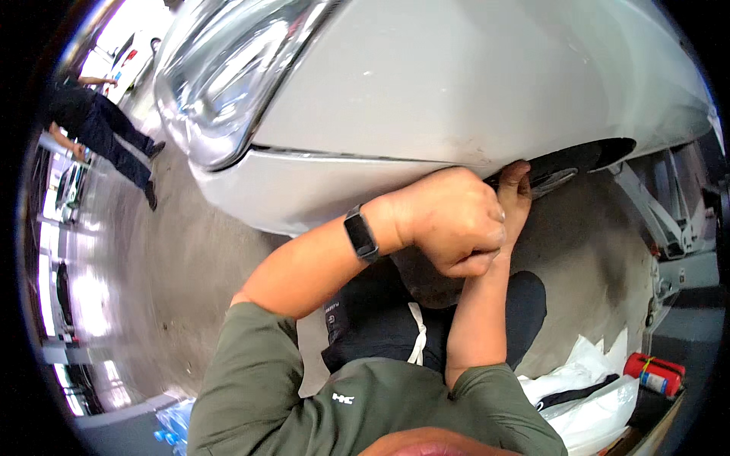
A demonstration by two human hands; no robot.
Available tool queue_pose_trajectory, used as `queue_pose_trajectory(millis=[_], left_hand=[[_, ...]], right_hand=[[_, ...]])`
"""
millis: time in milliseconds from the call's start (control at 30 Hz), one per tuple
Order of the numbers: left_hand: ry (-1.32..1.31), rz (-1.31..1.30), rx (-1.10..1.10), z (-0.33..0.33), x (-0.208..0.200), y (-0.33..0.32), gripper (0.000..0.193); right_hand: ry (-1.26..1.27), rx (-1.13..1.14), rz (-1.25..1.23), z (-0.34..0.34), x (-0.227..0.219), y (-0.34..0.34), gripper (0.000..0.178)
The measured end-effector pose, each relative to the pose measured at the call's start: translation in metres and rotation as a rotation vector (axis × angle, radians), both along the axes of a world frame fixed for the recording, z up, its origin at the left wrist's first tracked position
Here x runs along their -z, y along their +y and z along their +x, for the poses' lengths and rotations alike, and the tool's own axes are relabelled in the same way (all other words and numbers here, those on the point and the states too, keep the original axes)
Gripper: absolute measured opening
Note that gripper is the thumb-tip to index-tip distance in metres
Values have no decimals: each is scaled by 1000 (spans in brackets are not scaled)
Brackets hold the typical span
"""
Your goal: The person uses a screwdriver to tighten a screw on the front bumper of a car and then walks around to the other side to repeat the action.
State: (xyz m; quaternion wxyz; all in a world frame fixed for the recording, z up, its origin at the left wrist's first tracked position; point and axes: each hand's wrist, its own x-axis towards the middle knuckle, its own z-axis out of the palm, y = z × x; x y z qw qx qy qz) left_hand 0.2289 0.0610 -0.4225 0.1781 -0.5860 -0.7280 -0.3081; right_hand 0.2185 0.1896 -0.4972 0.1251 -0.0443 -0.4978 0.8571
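My left hand (460,220), with a black watch (361,233) on its wrist, is curled into a fist in front of my right wrist. Whatever lies inside its fingers is hidden. Behind it, my right hand (518,199) reaches up to the lower edge of the wheel arch; the thumb shows, but the other fingers are mostly covered. Both hands are at the corner where the white car's bumper (304,186) meets the fender (426,83). A brownish smudge (475,152) marks the paint just above them. Part of the wheel (559,178) shows beside my right hand.
A headlight (228,83) sits at the upper left. At the right stands a lift arm (654,205). White plastic sheeting (589,395) and a red canister (654,375) lie lower right. Plastic bottles (175,425) are lower left. Another person (106,129) stands at the far left.
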Motion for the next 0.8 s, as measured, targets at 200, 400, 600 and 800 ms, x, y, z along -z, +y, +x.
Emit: queue_pose_trajectory(millis=[200, 400, 600, 800], left_hand=[[-45, 56, 5, 3, -1, 0, 20], [-52, -39, -9, 5, -9, -5, 17], [106, 127, -84, 56, -38, -64, 23], [111, 95, 111, 110, -52, -84, 32]], right_hand=[[142, -129, 132, 3, -3, 9, 50], [187, -223, -136, 3, 0, 1, 43], [209, -132, 74, 10, -9, -4, 57], [201, -95, 168, 10, 2, 5, 61]])
